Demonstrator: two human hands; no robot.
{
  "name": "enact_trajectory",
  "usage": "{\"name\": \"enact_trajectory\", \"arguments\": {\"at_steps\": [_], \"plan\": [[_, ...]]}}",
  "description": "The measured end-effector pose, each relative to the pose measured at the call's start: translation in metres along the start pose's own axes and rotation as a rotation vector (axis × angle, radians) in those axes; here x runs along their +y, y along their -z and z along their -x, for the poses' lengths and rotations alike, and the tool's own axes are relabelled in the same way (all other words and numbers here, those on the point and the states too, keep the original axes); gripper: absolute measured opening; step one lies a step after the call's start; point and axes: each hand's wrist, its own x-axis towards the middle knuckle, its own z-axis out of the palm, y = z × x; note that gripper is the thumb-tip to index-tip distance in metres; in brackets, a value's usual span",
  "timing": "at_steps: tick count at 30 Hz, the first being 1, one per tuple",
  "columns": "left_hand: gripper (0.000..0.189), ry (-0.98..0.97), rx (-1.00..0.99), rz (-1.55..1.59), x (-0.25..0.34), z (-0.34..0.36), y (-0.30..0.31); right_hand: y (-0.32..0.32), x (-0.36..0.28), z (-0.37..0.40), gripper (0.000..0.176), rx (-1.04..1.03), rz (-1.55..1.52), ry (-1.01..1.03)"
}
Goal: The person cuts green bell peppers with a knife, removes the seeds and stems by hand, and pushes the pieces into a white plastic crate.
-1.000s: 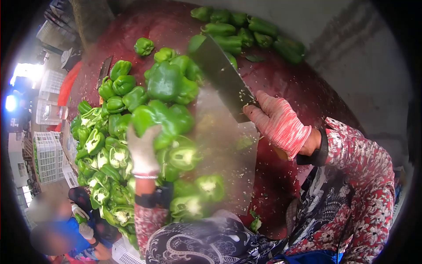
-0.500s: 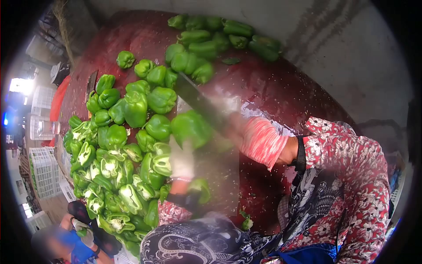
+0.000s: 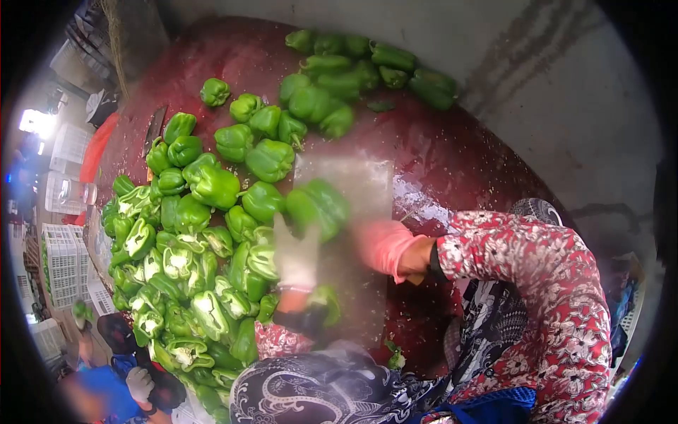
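Observation:
My left hand (image 3: 296,256), in a white glove, grips the near side of a whole green bell pepper (image 3: 319,207) at the left edge of a pale cutting board (image 3: 364,180). Just to the right is my right hand (image 3: 383,247), in a pink-red glove, blurred and closed. The knife seen in it a moment earlier cannot be made out now. Left of my left hand lies a heap of halved bell peppers (image 3: 210,316) with pale cores showing. Whole green peppers (image 3: 214,185) sit beyond them.
More whole peppers (image 3: 340,81) lie along the far side of the red table (image 3: 466,148). Another knife (image 3: 155,129) rests at the far left. White crates (image 3: 67,263) stand beyond the table's left edge. A co-worker's gloved hand (image 3: 140,384) shows at lower left.
My right hand has come down toward me, and the large blade over the board no longer shows clearly. My left hand stays at the pepper. The co-worker's hands have moved apart.

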Motion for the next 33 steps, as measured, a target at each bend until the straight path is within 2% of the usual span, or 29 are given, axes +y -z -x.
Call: {"name": "enact_trajectory", "arguments": {"at_steps": [1,3,4,7,8,10,12,14,15,17,18,20,21,23,24,26,29,31,32,33], "plan": [[0.081,0.004,-0.002,-0.002,-0.003,-0.003,-0.003,-0.009,0.002,0.001,0.014,-0.004,-0.002,0.001],[0.089,-0.262,0.080,-0.118,-0.014,-0.009,-0.012,-0.024,0.009,0.006,0.016,0.298,0.036,0.110],[0.089,-0.259,0.076,-0.116,-0.019,-0.010,-0.012,-0.025,0.014,0.010,0.016,0.294,0.035,0.107],[0.088,-0.051,0.014,0.235,-0.038,-0.024,-0.010,0.020,0.006,0.055,0.023,0.560,-0.286,0.041],[0.088,-0.050,0.013,0.235,-0.038,-0.023,-0.010,0.024,0.007,0.051,0.023,0.559,-0.287,0.040],[0.089,-0.068,0.043,0.066,-0.027,-0.020,-0.008,0.026,0.012,0.045,0.025,0.554,-0.441,-0.146],[0.092,-0.054,0.025,-0.044,-0.006,-0.012,-0.007,0.012,0.026,0.026,0.026,0.533,-0.440,-0.104],[0.098,-0.154,0.117,-0.314,0.008,-0.014,-0.008,0.006,0.028,0.007,0.034,0.295,-0.210,-0.118],[0.098,-0.153,0.117,-0.314,0.010,-0.018,-0.009,0.008,0.025,0.009,0.034,0.294,-0.209,-0.118],[0.099,-0.069,-0.075,-0.161,0.013,-0.028,-0.006,0.016,0.012,0.014,0.034,0.286,0.016,-0.024],[0.099,-0.071,-0.074,-0.165,0.008,-0.031,-0.004,0.015,0.011,0.010,0.034,0.288,0.014,-0.021],[0.097,-0.094,-0.085,0.209,-0.009,-0.035,-0.003,0.010,0.012,-0.003,0.038,0.398,-0.326,-0.090],[0.094,-0.064,-0.112,0.272,-0.011,-0.033,-0.003,0.011,0.009,-0.006,0.038,0.399,-0.326,-0.088],[0.093,-0.086,-0.147,0.254,-0.008,-0.017,-0.005,0.017,0.003,-0.013,0.050,0.408,-0.414,-0.128],[0.091,-0.112,-0.184,0.238,-0.006,-0.008,-0.008,0.021,0.000,-0.013,0.050,0.406,-0.411,-0.127],[0.086,-0.074,-0.184,0.217,-0.018,0.001,-0.015,0.027,-0.006,-0.012,0.061,0.312,-0.399,-0.156],[0.083,-0.144,-0.271,0.400,-0.025,0.003,-0.007,0.018,0.000,-0.020,0.062,0.385,-0.306,-0.088],[0.075,-0.022,-0.369,0.473,-0.019,0.005,0.003,0.015,0.007,-0.021,0.062,0.410,-0.293,-0.062],[0.075,-0.023,-0.370,0.476,-0.028,0.000,0.003,0.014,0.010,-0.020,0.062,0.435,-0.285,-0.034],[0.072,0.080,-0.408,0.633,-0.030,-0.004,0.007,0.016,0.009,-0.015,0.062,0.434,-0.285,-0.036]]}}
